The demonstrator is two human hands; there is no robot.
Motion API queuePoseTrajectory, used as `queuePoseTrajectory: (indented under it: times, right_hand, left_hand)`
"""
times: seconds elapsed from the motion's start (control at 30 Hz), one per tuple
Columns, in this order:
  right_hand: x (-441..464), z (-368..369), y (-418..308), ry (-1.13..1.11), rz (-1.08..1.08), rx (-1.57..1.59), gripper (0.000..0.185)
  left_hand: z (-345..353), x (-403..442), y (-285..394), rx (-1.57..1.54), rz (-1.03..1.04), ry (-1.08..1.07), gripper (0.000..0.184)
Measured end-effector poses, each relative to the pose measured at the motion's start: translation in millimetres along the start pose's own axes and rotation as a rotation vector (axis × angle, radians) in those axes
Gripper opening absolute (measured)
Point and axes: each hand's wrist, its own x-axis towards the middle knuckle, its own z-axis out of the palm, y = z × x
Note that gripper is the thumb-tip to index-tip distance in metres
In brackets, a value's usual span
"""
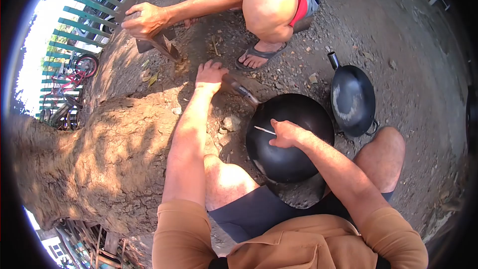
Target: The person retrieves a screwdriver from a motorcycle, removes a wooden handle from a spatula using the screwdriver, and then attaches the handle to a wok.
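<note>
Evidently, the left hand [210, 76] is gripping the handle [243, 91] of the black wok [291, 163]; the right hand [286, 135] is pinching a thin stick [262, 129] between closed fingers.

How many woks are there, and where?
2: the held wok beneath the right hand, and a second wok on the ground to its right. A dark shape at the right edge is unclear.

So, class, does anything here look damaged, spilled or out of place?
Yes: the wok on the ground at the picture's right has a large, uneven pale patch, odd against its dark surface. Whether it is wear or residue, I cannot tell.
</note>
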Motion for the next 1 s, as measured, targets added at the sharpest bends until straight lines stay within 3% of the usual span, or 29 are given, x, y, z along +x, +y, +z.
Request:
queuePoseTrajectory:
  times: [0.1,0.17,0.23,0.27,0.3,0.33,0.37,0.4,0.43,0.53,0.7,0.77,0.93,1.0]
  right_hand:
    - [0,1,4,0.043,0.004,0.048,0.056]
    - [4,7,8,0.091,-0.006,0.090,0.054]
    - [9,12,9,0.460,0.036,0.326,0.052]
    - [11,6,6,0.458,0.132,0.414,0.056]
    - [11,-1,0,0.510,0.186,0.497,0.057]
    - [17,-1,2,0.603,0.144,0.487,0.058]
    - [29,3,6,0.695,0.100,0.477,0.058]
    - [48,11,15,0.763,0.035,0.427,0.067]
    - [54,8,10,0.756,0.028,0.421,0.067]
    - [81,4,-13,0.740,0.036,0.285,0.088]
    - [107,-7,-42,0.650,0.163,0.197,0.093]
    - [112,-4,-41,0.603,0.251,0.268,0.088]
    - [102,5,-32,0.822,0.183,0.367,0.074]
    - [75,7,-32,0.902,0.077,0.493,0.061]
  left_hand:
    - [-12,-5,-29,-0.091,-0.077,0.172,0.045]
    - [-24,-33,-28,-0.279,-0.268,0.363,0.030]
    - [-20,-67,-20,-0.549,-0.486,0.455,0.034]
    - [-21,-83,-15,-0.726,-0.635,0.325,0.042]
    - [-13,-105,-9,-0.810,-0.631,0.405,0.044]
    - [-16,-124,3,-1.023,-0.775,0.303,0.042]
    - [-39,-144,23,-1.170,-0.848,0.233,0.024]
    - [-43,-165,42,-1.570,-0.798,0.367,0.023]
    - [-59,-180,66,-1.781,-0.783,0.437,0.018]
    - [-46,-193,83,-1.860,-0.754,0.385,0.020]
    - [-36,-205,85,-1.785,-0.735,0.419,0.024]
    - [-36,-212,89,-1.714,-0.736,0.458,0.026]
    - [-38,-215,89,-1.630,-0.717,0.486,0.030]
    - [-42,-213,89,-1.559,-0.746,0.459,0.031]
